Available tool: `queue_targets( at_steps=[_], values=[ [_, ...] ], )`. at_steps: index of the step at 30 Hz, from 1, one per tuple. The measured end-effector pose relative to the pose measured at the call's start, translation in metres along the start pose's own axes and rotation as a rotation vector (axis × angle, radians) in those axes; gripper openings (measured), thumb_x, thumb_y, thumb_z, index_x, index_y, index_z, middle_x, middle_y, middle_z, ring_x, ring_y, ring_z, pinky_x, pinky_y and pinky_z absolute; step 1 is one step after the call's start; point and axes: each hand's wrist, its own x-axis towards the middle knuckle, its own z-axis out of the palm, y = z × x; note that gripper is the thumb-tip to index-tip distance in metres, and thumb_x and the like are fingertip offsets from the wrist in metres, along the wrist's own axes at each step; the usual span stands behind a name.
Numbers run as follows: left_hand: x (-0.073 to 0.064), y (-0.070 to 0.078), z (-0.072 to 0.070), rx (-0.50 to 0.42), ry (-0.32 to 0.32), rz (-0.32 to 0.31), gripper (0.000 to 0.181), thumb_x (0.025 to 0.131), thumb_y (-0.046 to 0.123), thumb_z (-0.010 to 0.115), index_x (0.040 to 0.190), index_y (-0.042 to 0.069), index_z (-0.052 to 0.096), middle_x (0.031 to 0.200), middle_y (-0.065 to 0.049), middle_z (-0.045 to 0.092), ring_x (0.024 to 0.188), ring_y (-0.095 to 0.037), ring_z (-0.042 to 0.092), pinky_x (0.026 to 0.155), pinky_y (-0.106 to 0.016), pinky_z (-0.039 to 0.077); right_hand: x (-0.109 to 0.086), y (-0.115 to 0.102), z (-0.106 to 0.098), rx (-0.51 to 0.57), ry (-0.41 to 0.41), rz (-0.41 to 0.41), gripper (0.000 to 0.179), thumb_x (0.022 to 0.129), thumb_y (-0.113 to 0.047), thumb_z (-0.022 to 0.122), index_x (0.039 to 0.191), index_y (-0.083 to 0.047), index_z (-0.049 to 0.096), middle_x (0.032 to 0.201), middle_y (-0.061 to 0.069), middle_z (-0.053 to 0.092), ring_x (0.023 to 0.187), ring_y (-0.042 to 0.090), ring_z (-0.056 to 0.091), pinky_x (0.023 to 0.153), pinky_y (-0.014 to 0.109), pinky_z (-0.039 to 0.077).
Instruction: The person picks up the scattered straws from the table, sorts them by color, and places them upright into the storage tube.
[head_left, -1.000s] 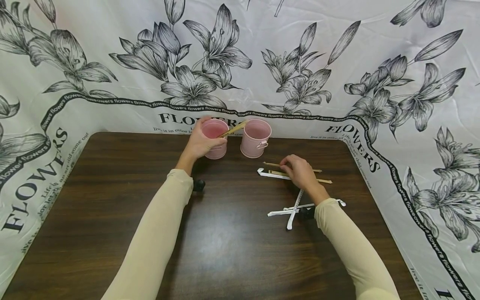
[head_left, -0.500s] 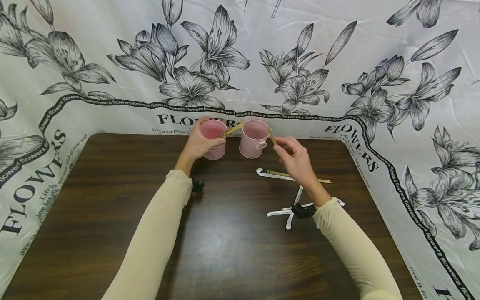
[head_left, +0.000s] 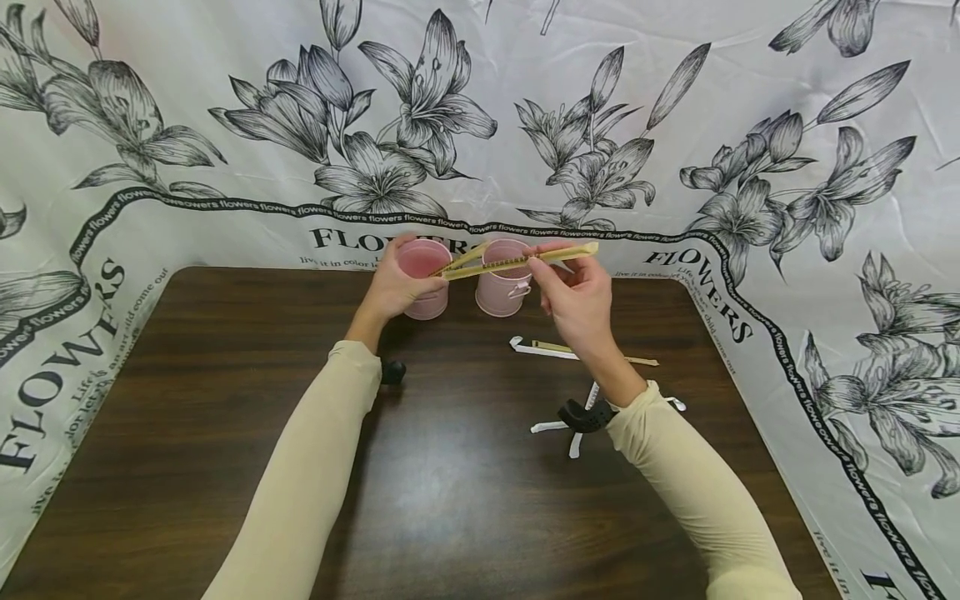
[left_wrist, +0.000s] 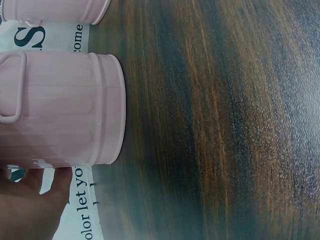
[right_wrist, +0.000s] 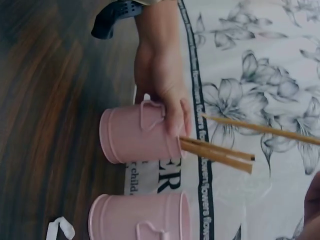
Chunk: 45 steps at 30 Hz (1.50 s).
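My left hand (head_left: pixel 392 283) grips the left pink bucket (head_left: pixel 427 307) around its rim, thumb on the near side. Fingers of that hand (left_wrist: pixel 32 205) show beside the bucket (left_wrist: pixel 60 110) in the left wrist view. Tan paper-wrapped straws (right_wrist: pixel 217 154) lean out of this bucket in the right wrist view. My right hand (head_left: pixel 581 292) pinches another tan wrapped straw (head_left: pixel 498 265) between thumb and fingers, held above the buckets. Its far end overlaps the left bucket's rim in the head view. The right pink bucket (head_left: pixel 498 298) stands beside the left one, partly behind that straw.
On the table (head_left: pixel 300 458), a white wrapped straw (head_left: pixel 536 349) and a tan one (head_left: pixel 551 345) lie below my right hand. Several white wrapped straws (head_left: pixel 575 443) lie crossed nearer, partly under the right wrist's black strap (head_left: pixel 585 416). A flower-printed cloth (head_left: pixel 480 167) rises behind.
My right hand has picked the tan straw up from the table and carried it up and left, turning it toward the left bucket. The left hand keeps its grip.
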Motion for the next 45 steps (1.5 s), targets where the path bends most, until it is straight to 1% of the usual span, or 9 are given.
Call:
queue_targets(
  at_steps=[5, 10, 12, 19, 26, 34, 41, 42, 45],
  values=[
    [0.0, 0.001, -0.001, -0.02, -0.018, -0.018, 0.104, 0.074, 0.021, 0.092, 0.156, 0.017, 0.029, 0.15, -0.015, 0.044, 0.132, -0.03, 0.047, 0.115, -0.049, 0.041, 0.005, 0.011, 0.016, -0.007, 0.011, -0.005, 0.02, 0.094, 0.001, 0.068, 0.112, 0.009, 0.065, 0.096, -0.012, 0.076, 0.05, 0.001, 0.052, 0.043, 0.017, 0.038],
    [0.003, 0.0, -0.001, -0.046, -0.034, -0.042, 0.106, 0.075, 0.016, 0.091, 0.158, 0.017, 0.026, 0.154, -0.017, 0.04, 0.137, -0.033, 0.043, 0.118, -0.052, 0.038, 0.008, 0.029, 0.031, -0.016, 0.003, 0.036, 0.027, 0.095, -0.004, 0.069, 0.117, 0.011, 0.063, 0.1, -0.01, 0.075, 0.061, 0.0, 0.059, 0.047, 0.016, 0.04],
    [0.004, 0.0, -0.002, -0.05, -0.036, -0.044, 0.106, 0.076, 0.015, 0.091, 0.159, 0.016, 0.025, 0.155, -0.018, 0.04, 0.138, -0.034, 0.043, 0.119, -0.052, 0.037, 0.01, 0.036, 0.038, -0.036, 0.018, 0.053, 0.025, 0.095, -0.005, 0.07, 0.116, 0.009, 0.065, 0.102, -0.006, 0.076, 0.063, 0.0, 0.06, 0.047, 0.016, 0.041],
    [0.002, 0.0, -0.002, -0.05, -0.018, -0.025, 0.105, 0.075, 0.018, 0.092, 0.157, 0.017, 0.027, 0.151, -0.016, 0.044, 0.135, -0.031, 0.046, 0.117, -0.049, 0.04, 0.018, 0.053, 0.054, -0.096, 0.041, 0.098, 0.026, 0.096, -0.005, 0.069, 0.118, 0.007, 0.066, 0.113, 0.026, 0.071, 0.068, -0.003, 0.062, 0.049, 0.015, 0.044],
    [-0.001, 0.0, -0.001, -0.032, -0.011, 0.0, 0.104, 0.074, 0.023, 0.093, 0.156, 0.018, 0.029, 0.147, -0.014, 0.048, 0.132, -0.029, 0.049, 0.115, -0.048, 0.042, 0.021, 0.058, 0.06, -0.077, 0.02, 0.076, 0.026, 0.094, 0.004, 0.066, 0.117, 0.016, 0.061, 0.115, 0.036, 0.067, 0.064, 0.0, 0.058, 0.047, 0.014, 0.042],
    [0.001, -0.002, -0.002, -0.013, 0.001, 0.015, 0.104, 0.074, 0.024, 0.093, 0.156, 0.018, 0.03, 0.147, -0.014, 0.048, 0.132, -0.029, 0.049, 0.115, -0.048, 0.042, 0.019, 0.057, 0.052, -0.116, -0.013, 0.071, 0.03, 0.093, -0.01, 0.074, 0.119, 0.002, 0.066, 0.118, 0.023, 0.071, 0.062, 0.002, 0.058, 0.049, 0.016, 0.046],
    [0.0, -0.002, -0.001, -0.004, 0.002, 0.011, 0.104, 0.073, 0.024, 0.093, 0.156, 0.018, 0.03, 0.148, -0.014, 0.047, 0.134, -0.029, 0.048, 0.117, -0.048, 0.039, 0.014, 0.047, 0.023, -0.214, -0.016, 0.084, 0.032, 0.093, -0.016, 0.076, 0.122, -0.005, 0.068, 0.118, 0.012, 0.073, 0.054, 0.001, 0.053, 0.049, 0.017, 0.044],
    [0.0, -0.002, -0.001, -0.007, 0.001, 0.012, 0.104, 0.073, 0.024, 0.093, 0.156, 0.018, 0.03, 0.148, -0.014, 0.047, 0.134, -0.029, 0.048, 0.117, -0.048, 0.039, 0.012, 0.045, 0.016, -0.233, -0.018, 0.09, 0.031, 0.093, -0.017, 0.075, 0.122, -0.005, 0.068, 0.115, 0.008, 0.073, 0.053, 0.001, 0.052, 0.049, 0.017, 0.043],
    [0.0, -0.001, -0.001, -0.008, 0.0, 0.005, 0.104, 0.074, 0.025, 0.093, 0.156, 0.019, 0.03, 0.149, -0.014, 0.046, 0.135, -0.03, 0.047, 0.118, -0.049, 0.038, 0.007, 0.041, -0.002, -0.296, -0.033, 0.127, 0.028, 0.094, -0.016, 0.074, 0.119, -0.005, 0.068, 0.083, -0.003, 0.07, 0.049, 0.002, 0.048, 0.046, 0.017, 0.038]
  ],
)
